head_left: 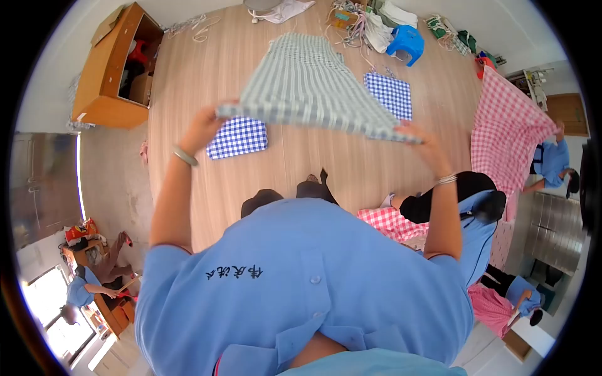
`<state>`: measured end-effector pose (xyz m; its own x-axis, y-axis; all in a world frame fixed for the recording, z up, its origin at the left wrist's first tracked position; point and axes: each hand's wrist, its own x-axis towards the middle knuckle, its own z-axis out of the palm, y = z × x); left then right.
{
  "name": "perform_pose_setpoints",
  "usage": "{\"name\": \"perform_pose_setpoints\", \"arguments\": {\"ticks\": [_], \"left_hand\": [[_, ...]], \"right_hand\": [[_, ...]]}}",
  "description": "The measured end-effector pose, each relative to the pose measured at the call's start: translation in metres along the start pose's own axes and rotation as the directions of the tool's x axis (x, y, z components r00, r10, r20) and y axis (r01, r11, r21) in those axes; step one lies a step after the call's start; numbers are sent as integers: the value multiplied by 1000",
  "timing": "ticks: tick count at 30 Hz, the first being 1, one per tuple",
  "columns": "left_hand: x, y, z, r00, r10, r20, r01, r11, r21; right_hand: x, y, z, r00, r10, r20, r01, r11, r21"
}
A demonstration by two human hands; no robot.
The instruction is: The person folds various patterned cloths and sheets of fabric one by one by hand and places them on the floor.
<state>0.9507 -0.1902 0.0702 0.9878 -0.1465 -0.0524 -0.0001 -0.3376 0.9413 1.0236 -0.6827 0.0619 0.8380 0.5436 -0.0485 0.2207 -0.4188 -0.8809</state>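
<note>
A green and white striped cloth [301, 75] is stretched out in front of me, its near edge raised and spread between my hands. My left hand [207, 125] is closed on the near left corner. At the near right corner, my right hand [426, 147], slightly blurred, grips the same edge. The far end of the cloth narrows and lies toward the back of the wood-grain floor [282, 163]. Beneath its left side is a folded blue-and-white checked cloth [238, 138]. Another blue checked cloth [392, 94] lies by its right side, partly covered.
An orange-brown cabinet [103, 81] stands at left. A blue stool [407, 42] and piled cords and fabric [370, 28] are at the back. To my right, a person in black trousers [454, 194] is close, near red checked cloth [389, 222]; another person holds up pink checked cloth [505, 128].
</note>
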Motion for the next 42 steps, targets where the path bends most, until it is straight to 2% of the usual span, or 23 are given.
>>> {"name": "perform_pose_setpoints", "arguments": {"ticks": [2,5,6,9,11,15,17,18,20,22,23,24,25,26,27,29,32,34,36,38,39,40,42], "left_hand": [[-2,-41,37,990,-140,-13,141,989,40],[-14,-145,72,997,-59,54,36,935,353],[-20,-174,83,995,-60,79,35,958,285],[-32,-258,121,969,-233,82,218,962,165],[-51,-303,141,896,-441,54,435,896,89],[-77,-370,185,799,-600,43,598,800,52],[-82,-390,187,710,-702,54,703,711,13],[-75,-392,186,704,-708,58,708,706,15],[-60,-410,188,572,-819,43,816,562,-137],[-29,-442,183,558,-830,-2,788,531,-311],[-5,-456,177,595,-804,-10,757,564,-331],[19,-476,167,619,-783,-55,759,615,-215],[49,-478,158,664,-739,-118,707,671,-223],[80,-486,148,686,-699,-200,687,714,-135],[116,-454,144,679,-654,-333,560,755,-341],[159,-430,128,721,-630,-289,492,759,-427],[177,-406,124,794,-578,-188,489,791,-367],[154,-428,132,799,-600,-46,562,771,-298],[119,-447,142,747,-648,150,665,717,-210],[76,-440,142,623,-719,307,772,629,-91],[56,-433,140,525,-760,383,818,575,20],[36,-431,138,465,-769,439,790,584,187],[7,-431,125,383,-755,533,619,638,459]], "right_hand": [[1,54,29,996,61,63,-45,974,-222],[-5,147,97,979,84,185,-41,973,-227],[-9,178,125,973,100,208,-44,965,-259],[-19,249,179,938,284,198,-284,958,-30],[-28,277,219,833,523,177,-552,799,236],[-52,350,263,689,696,203,-675,513,530],[-36,353,269,783,587,207,-562,809,-170],[-24,355,265,778,591,211,-567,806,-168],[0,377,274,576,805,139,-755,590,-286],[37,408,271,589,805,69,-728,565,-389],[56,429,266,675,735,71,-614,612,-500],[73,445,262,753,653,84,-484,635,-602],[115,405,248,582,804,-121,-806,550,-219],[140,422,247,636,715,-290,-772,587,-245],[163,416,242,647,611,-456,-708,703,-63],[190,418,231,539,570,-620,-628,763,156],[167,452,238,602,482,-636,-581,812,66],[130,440,256,622,639,-453,-771,601,-212],[73,421,288,627,723,-289,-779,592,-208],[5,402,322,509,861,10,-860,508,49],[-29,391,338,370,912,175,-924,342,174],[-69,376,359,311,930,194,-909,232,346],[-112,313,371,166,952,259,-915,50,401]]}}
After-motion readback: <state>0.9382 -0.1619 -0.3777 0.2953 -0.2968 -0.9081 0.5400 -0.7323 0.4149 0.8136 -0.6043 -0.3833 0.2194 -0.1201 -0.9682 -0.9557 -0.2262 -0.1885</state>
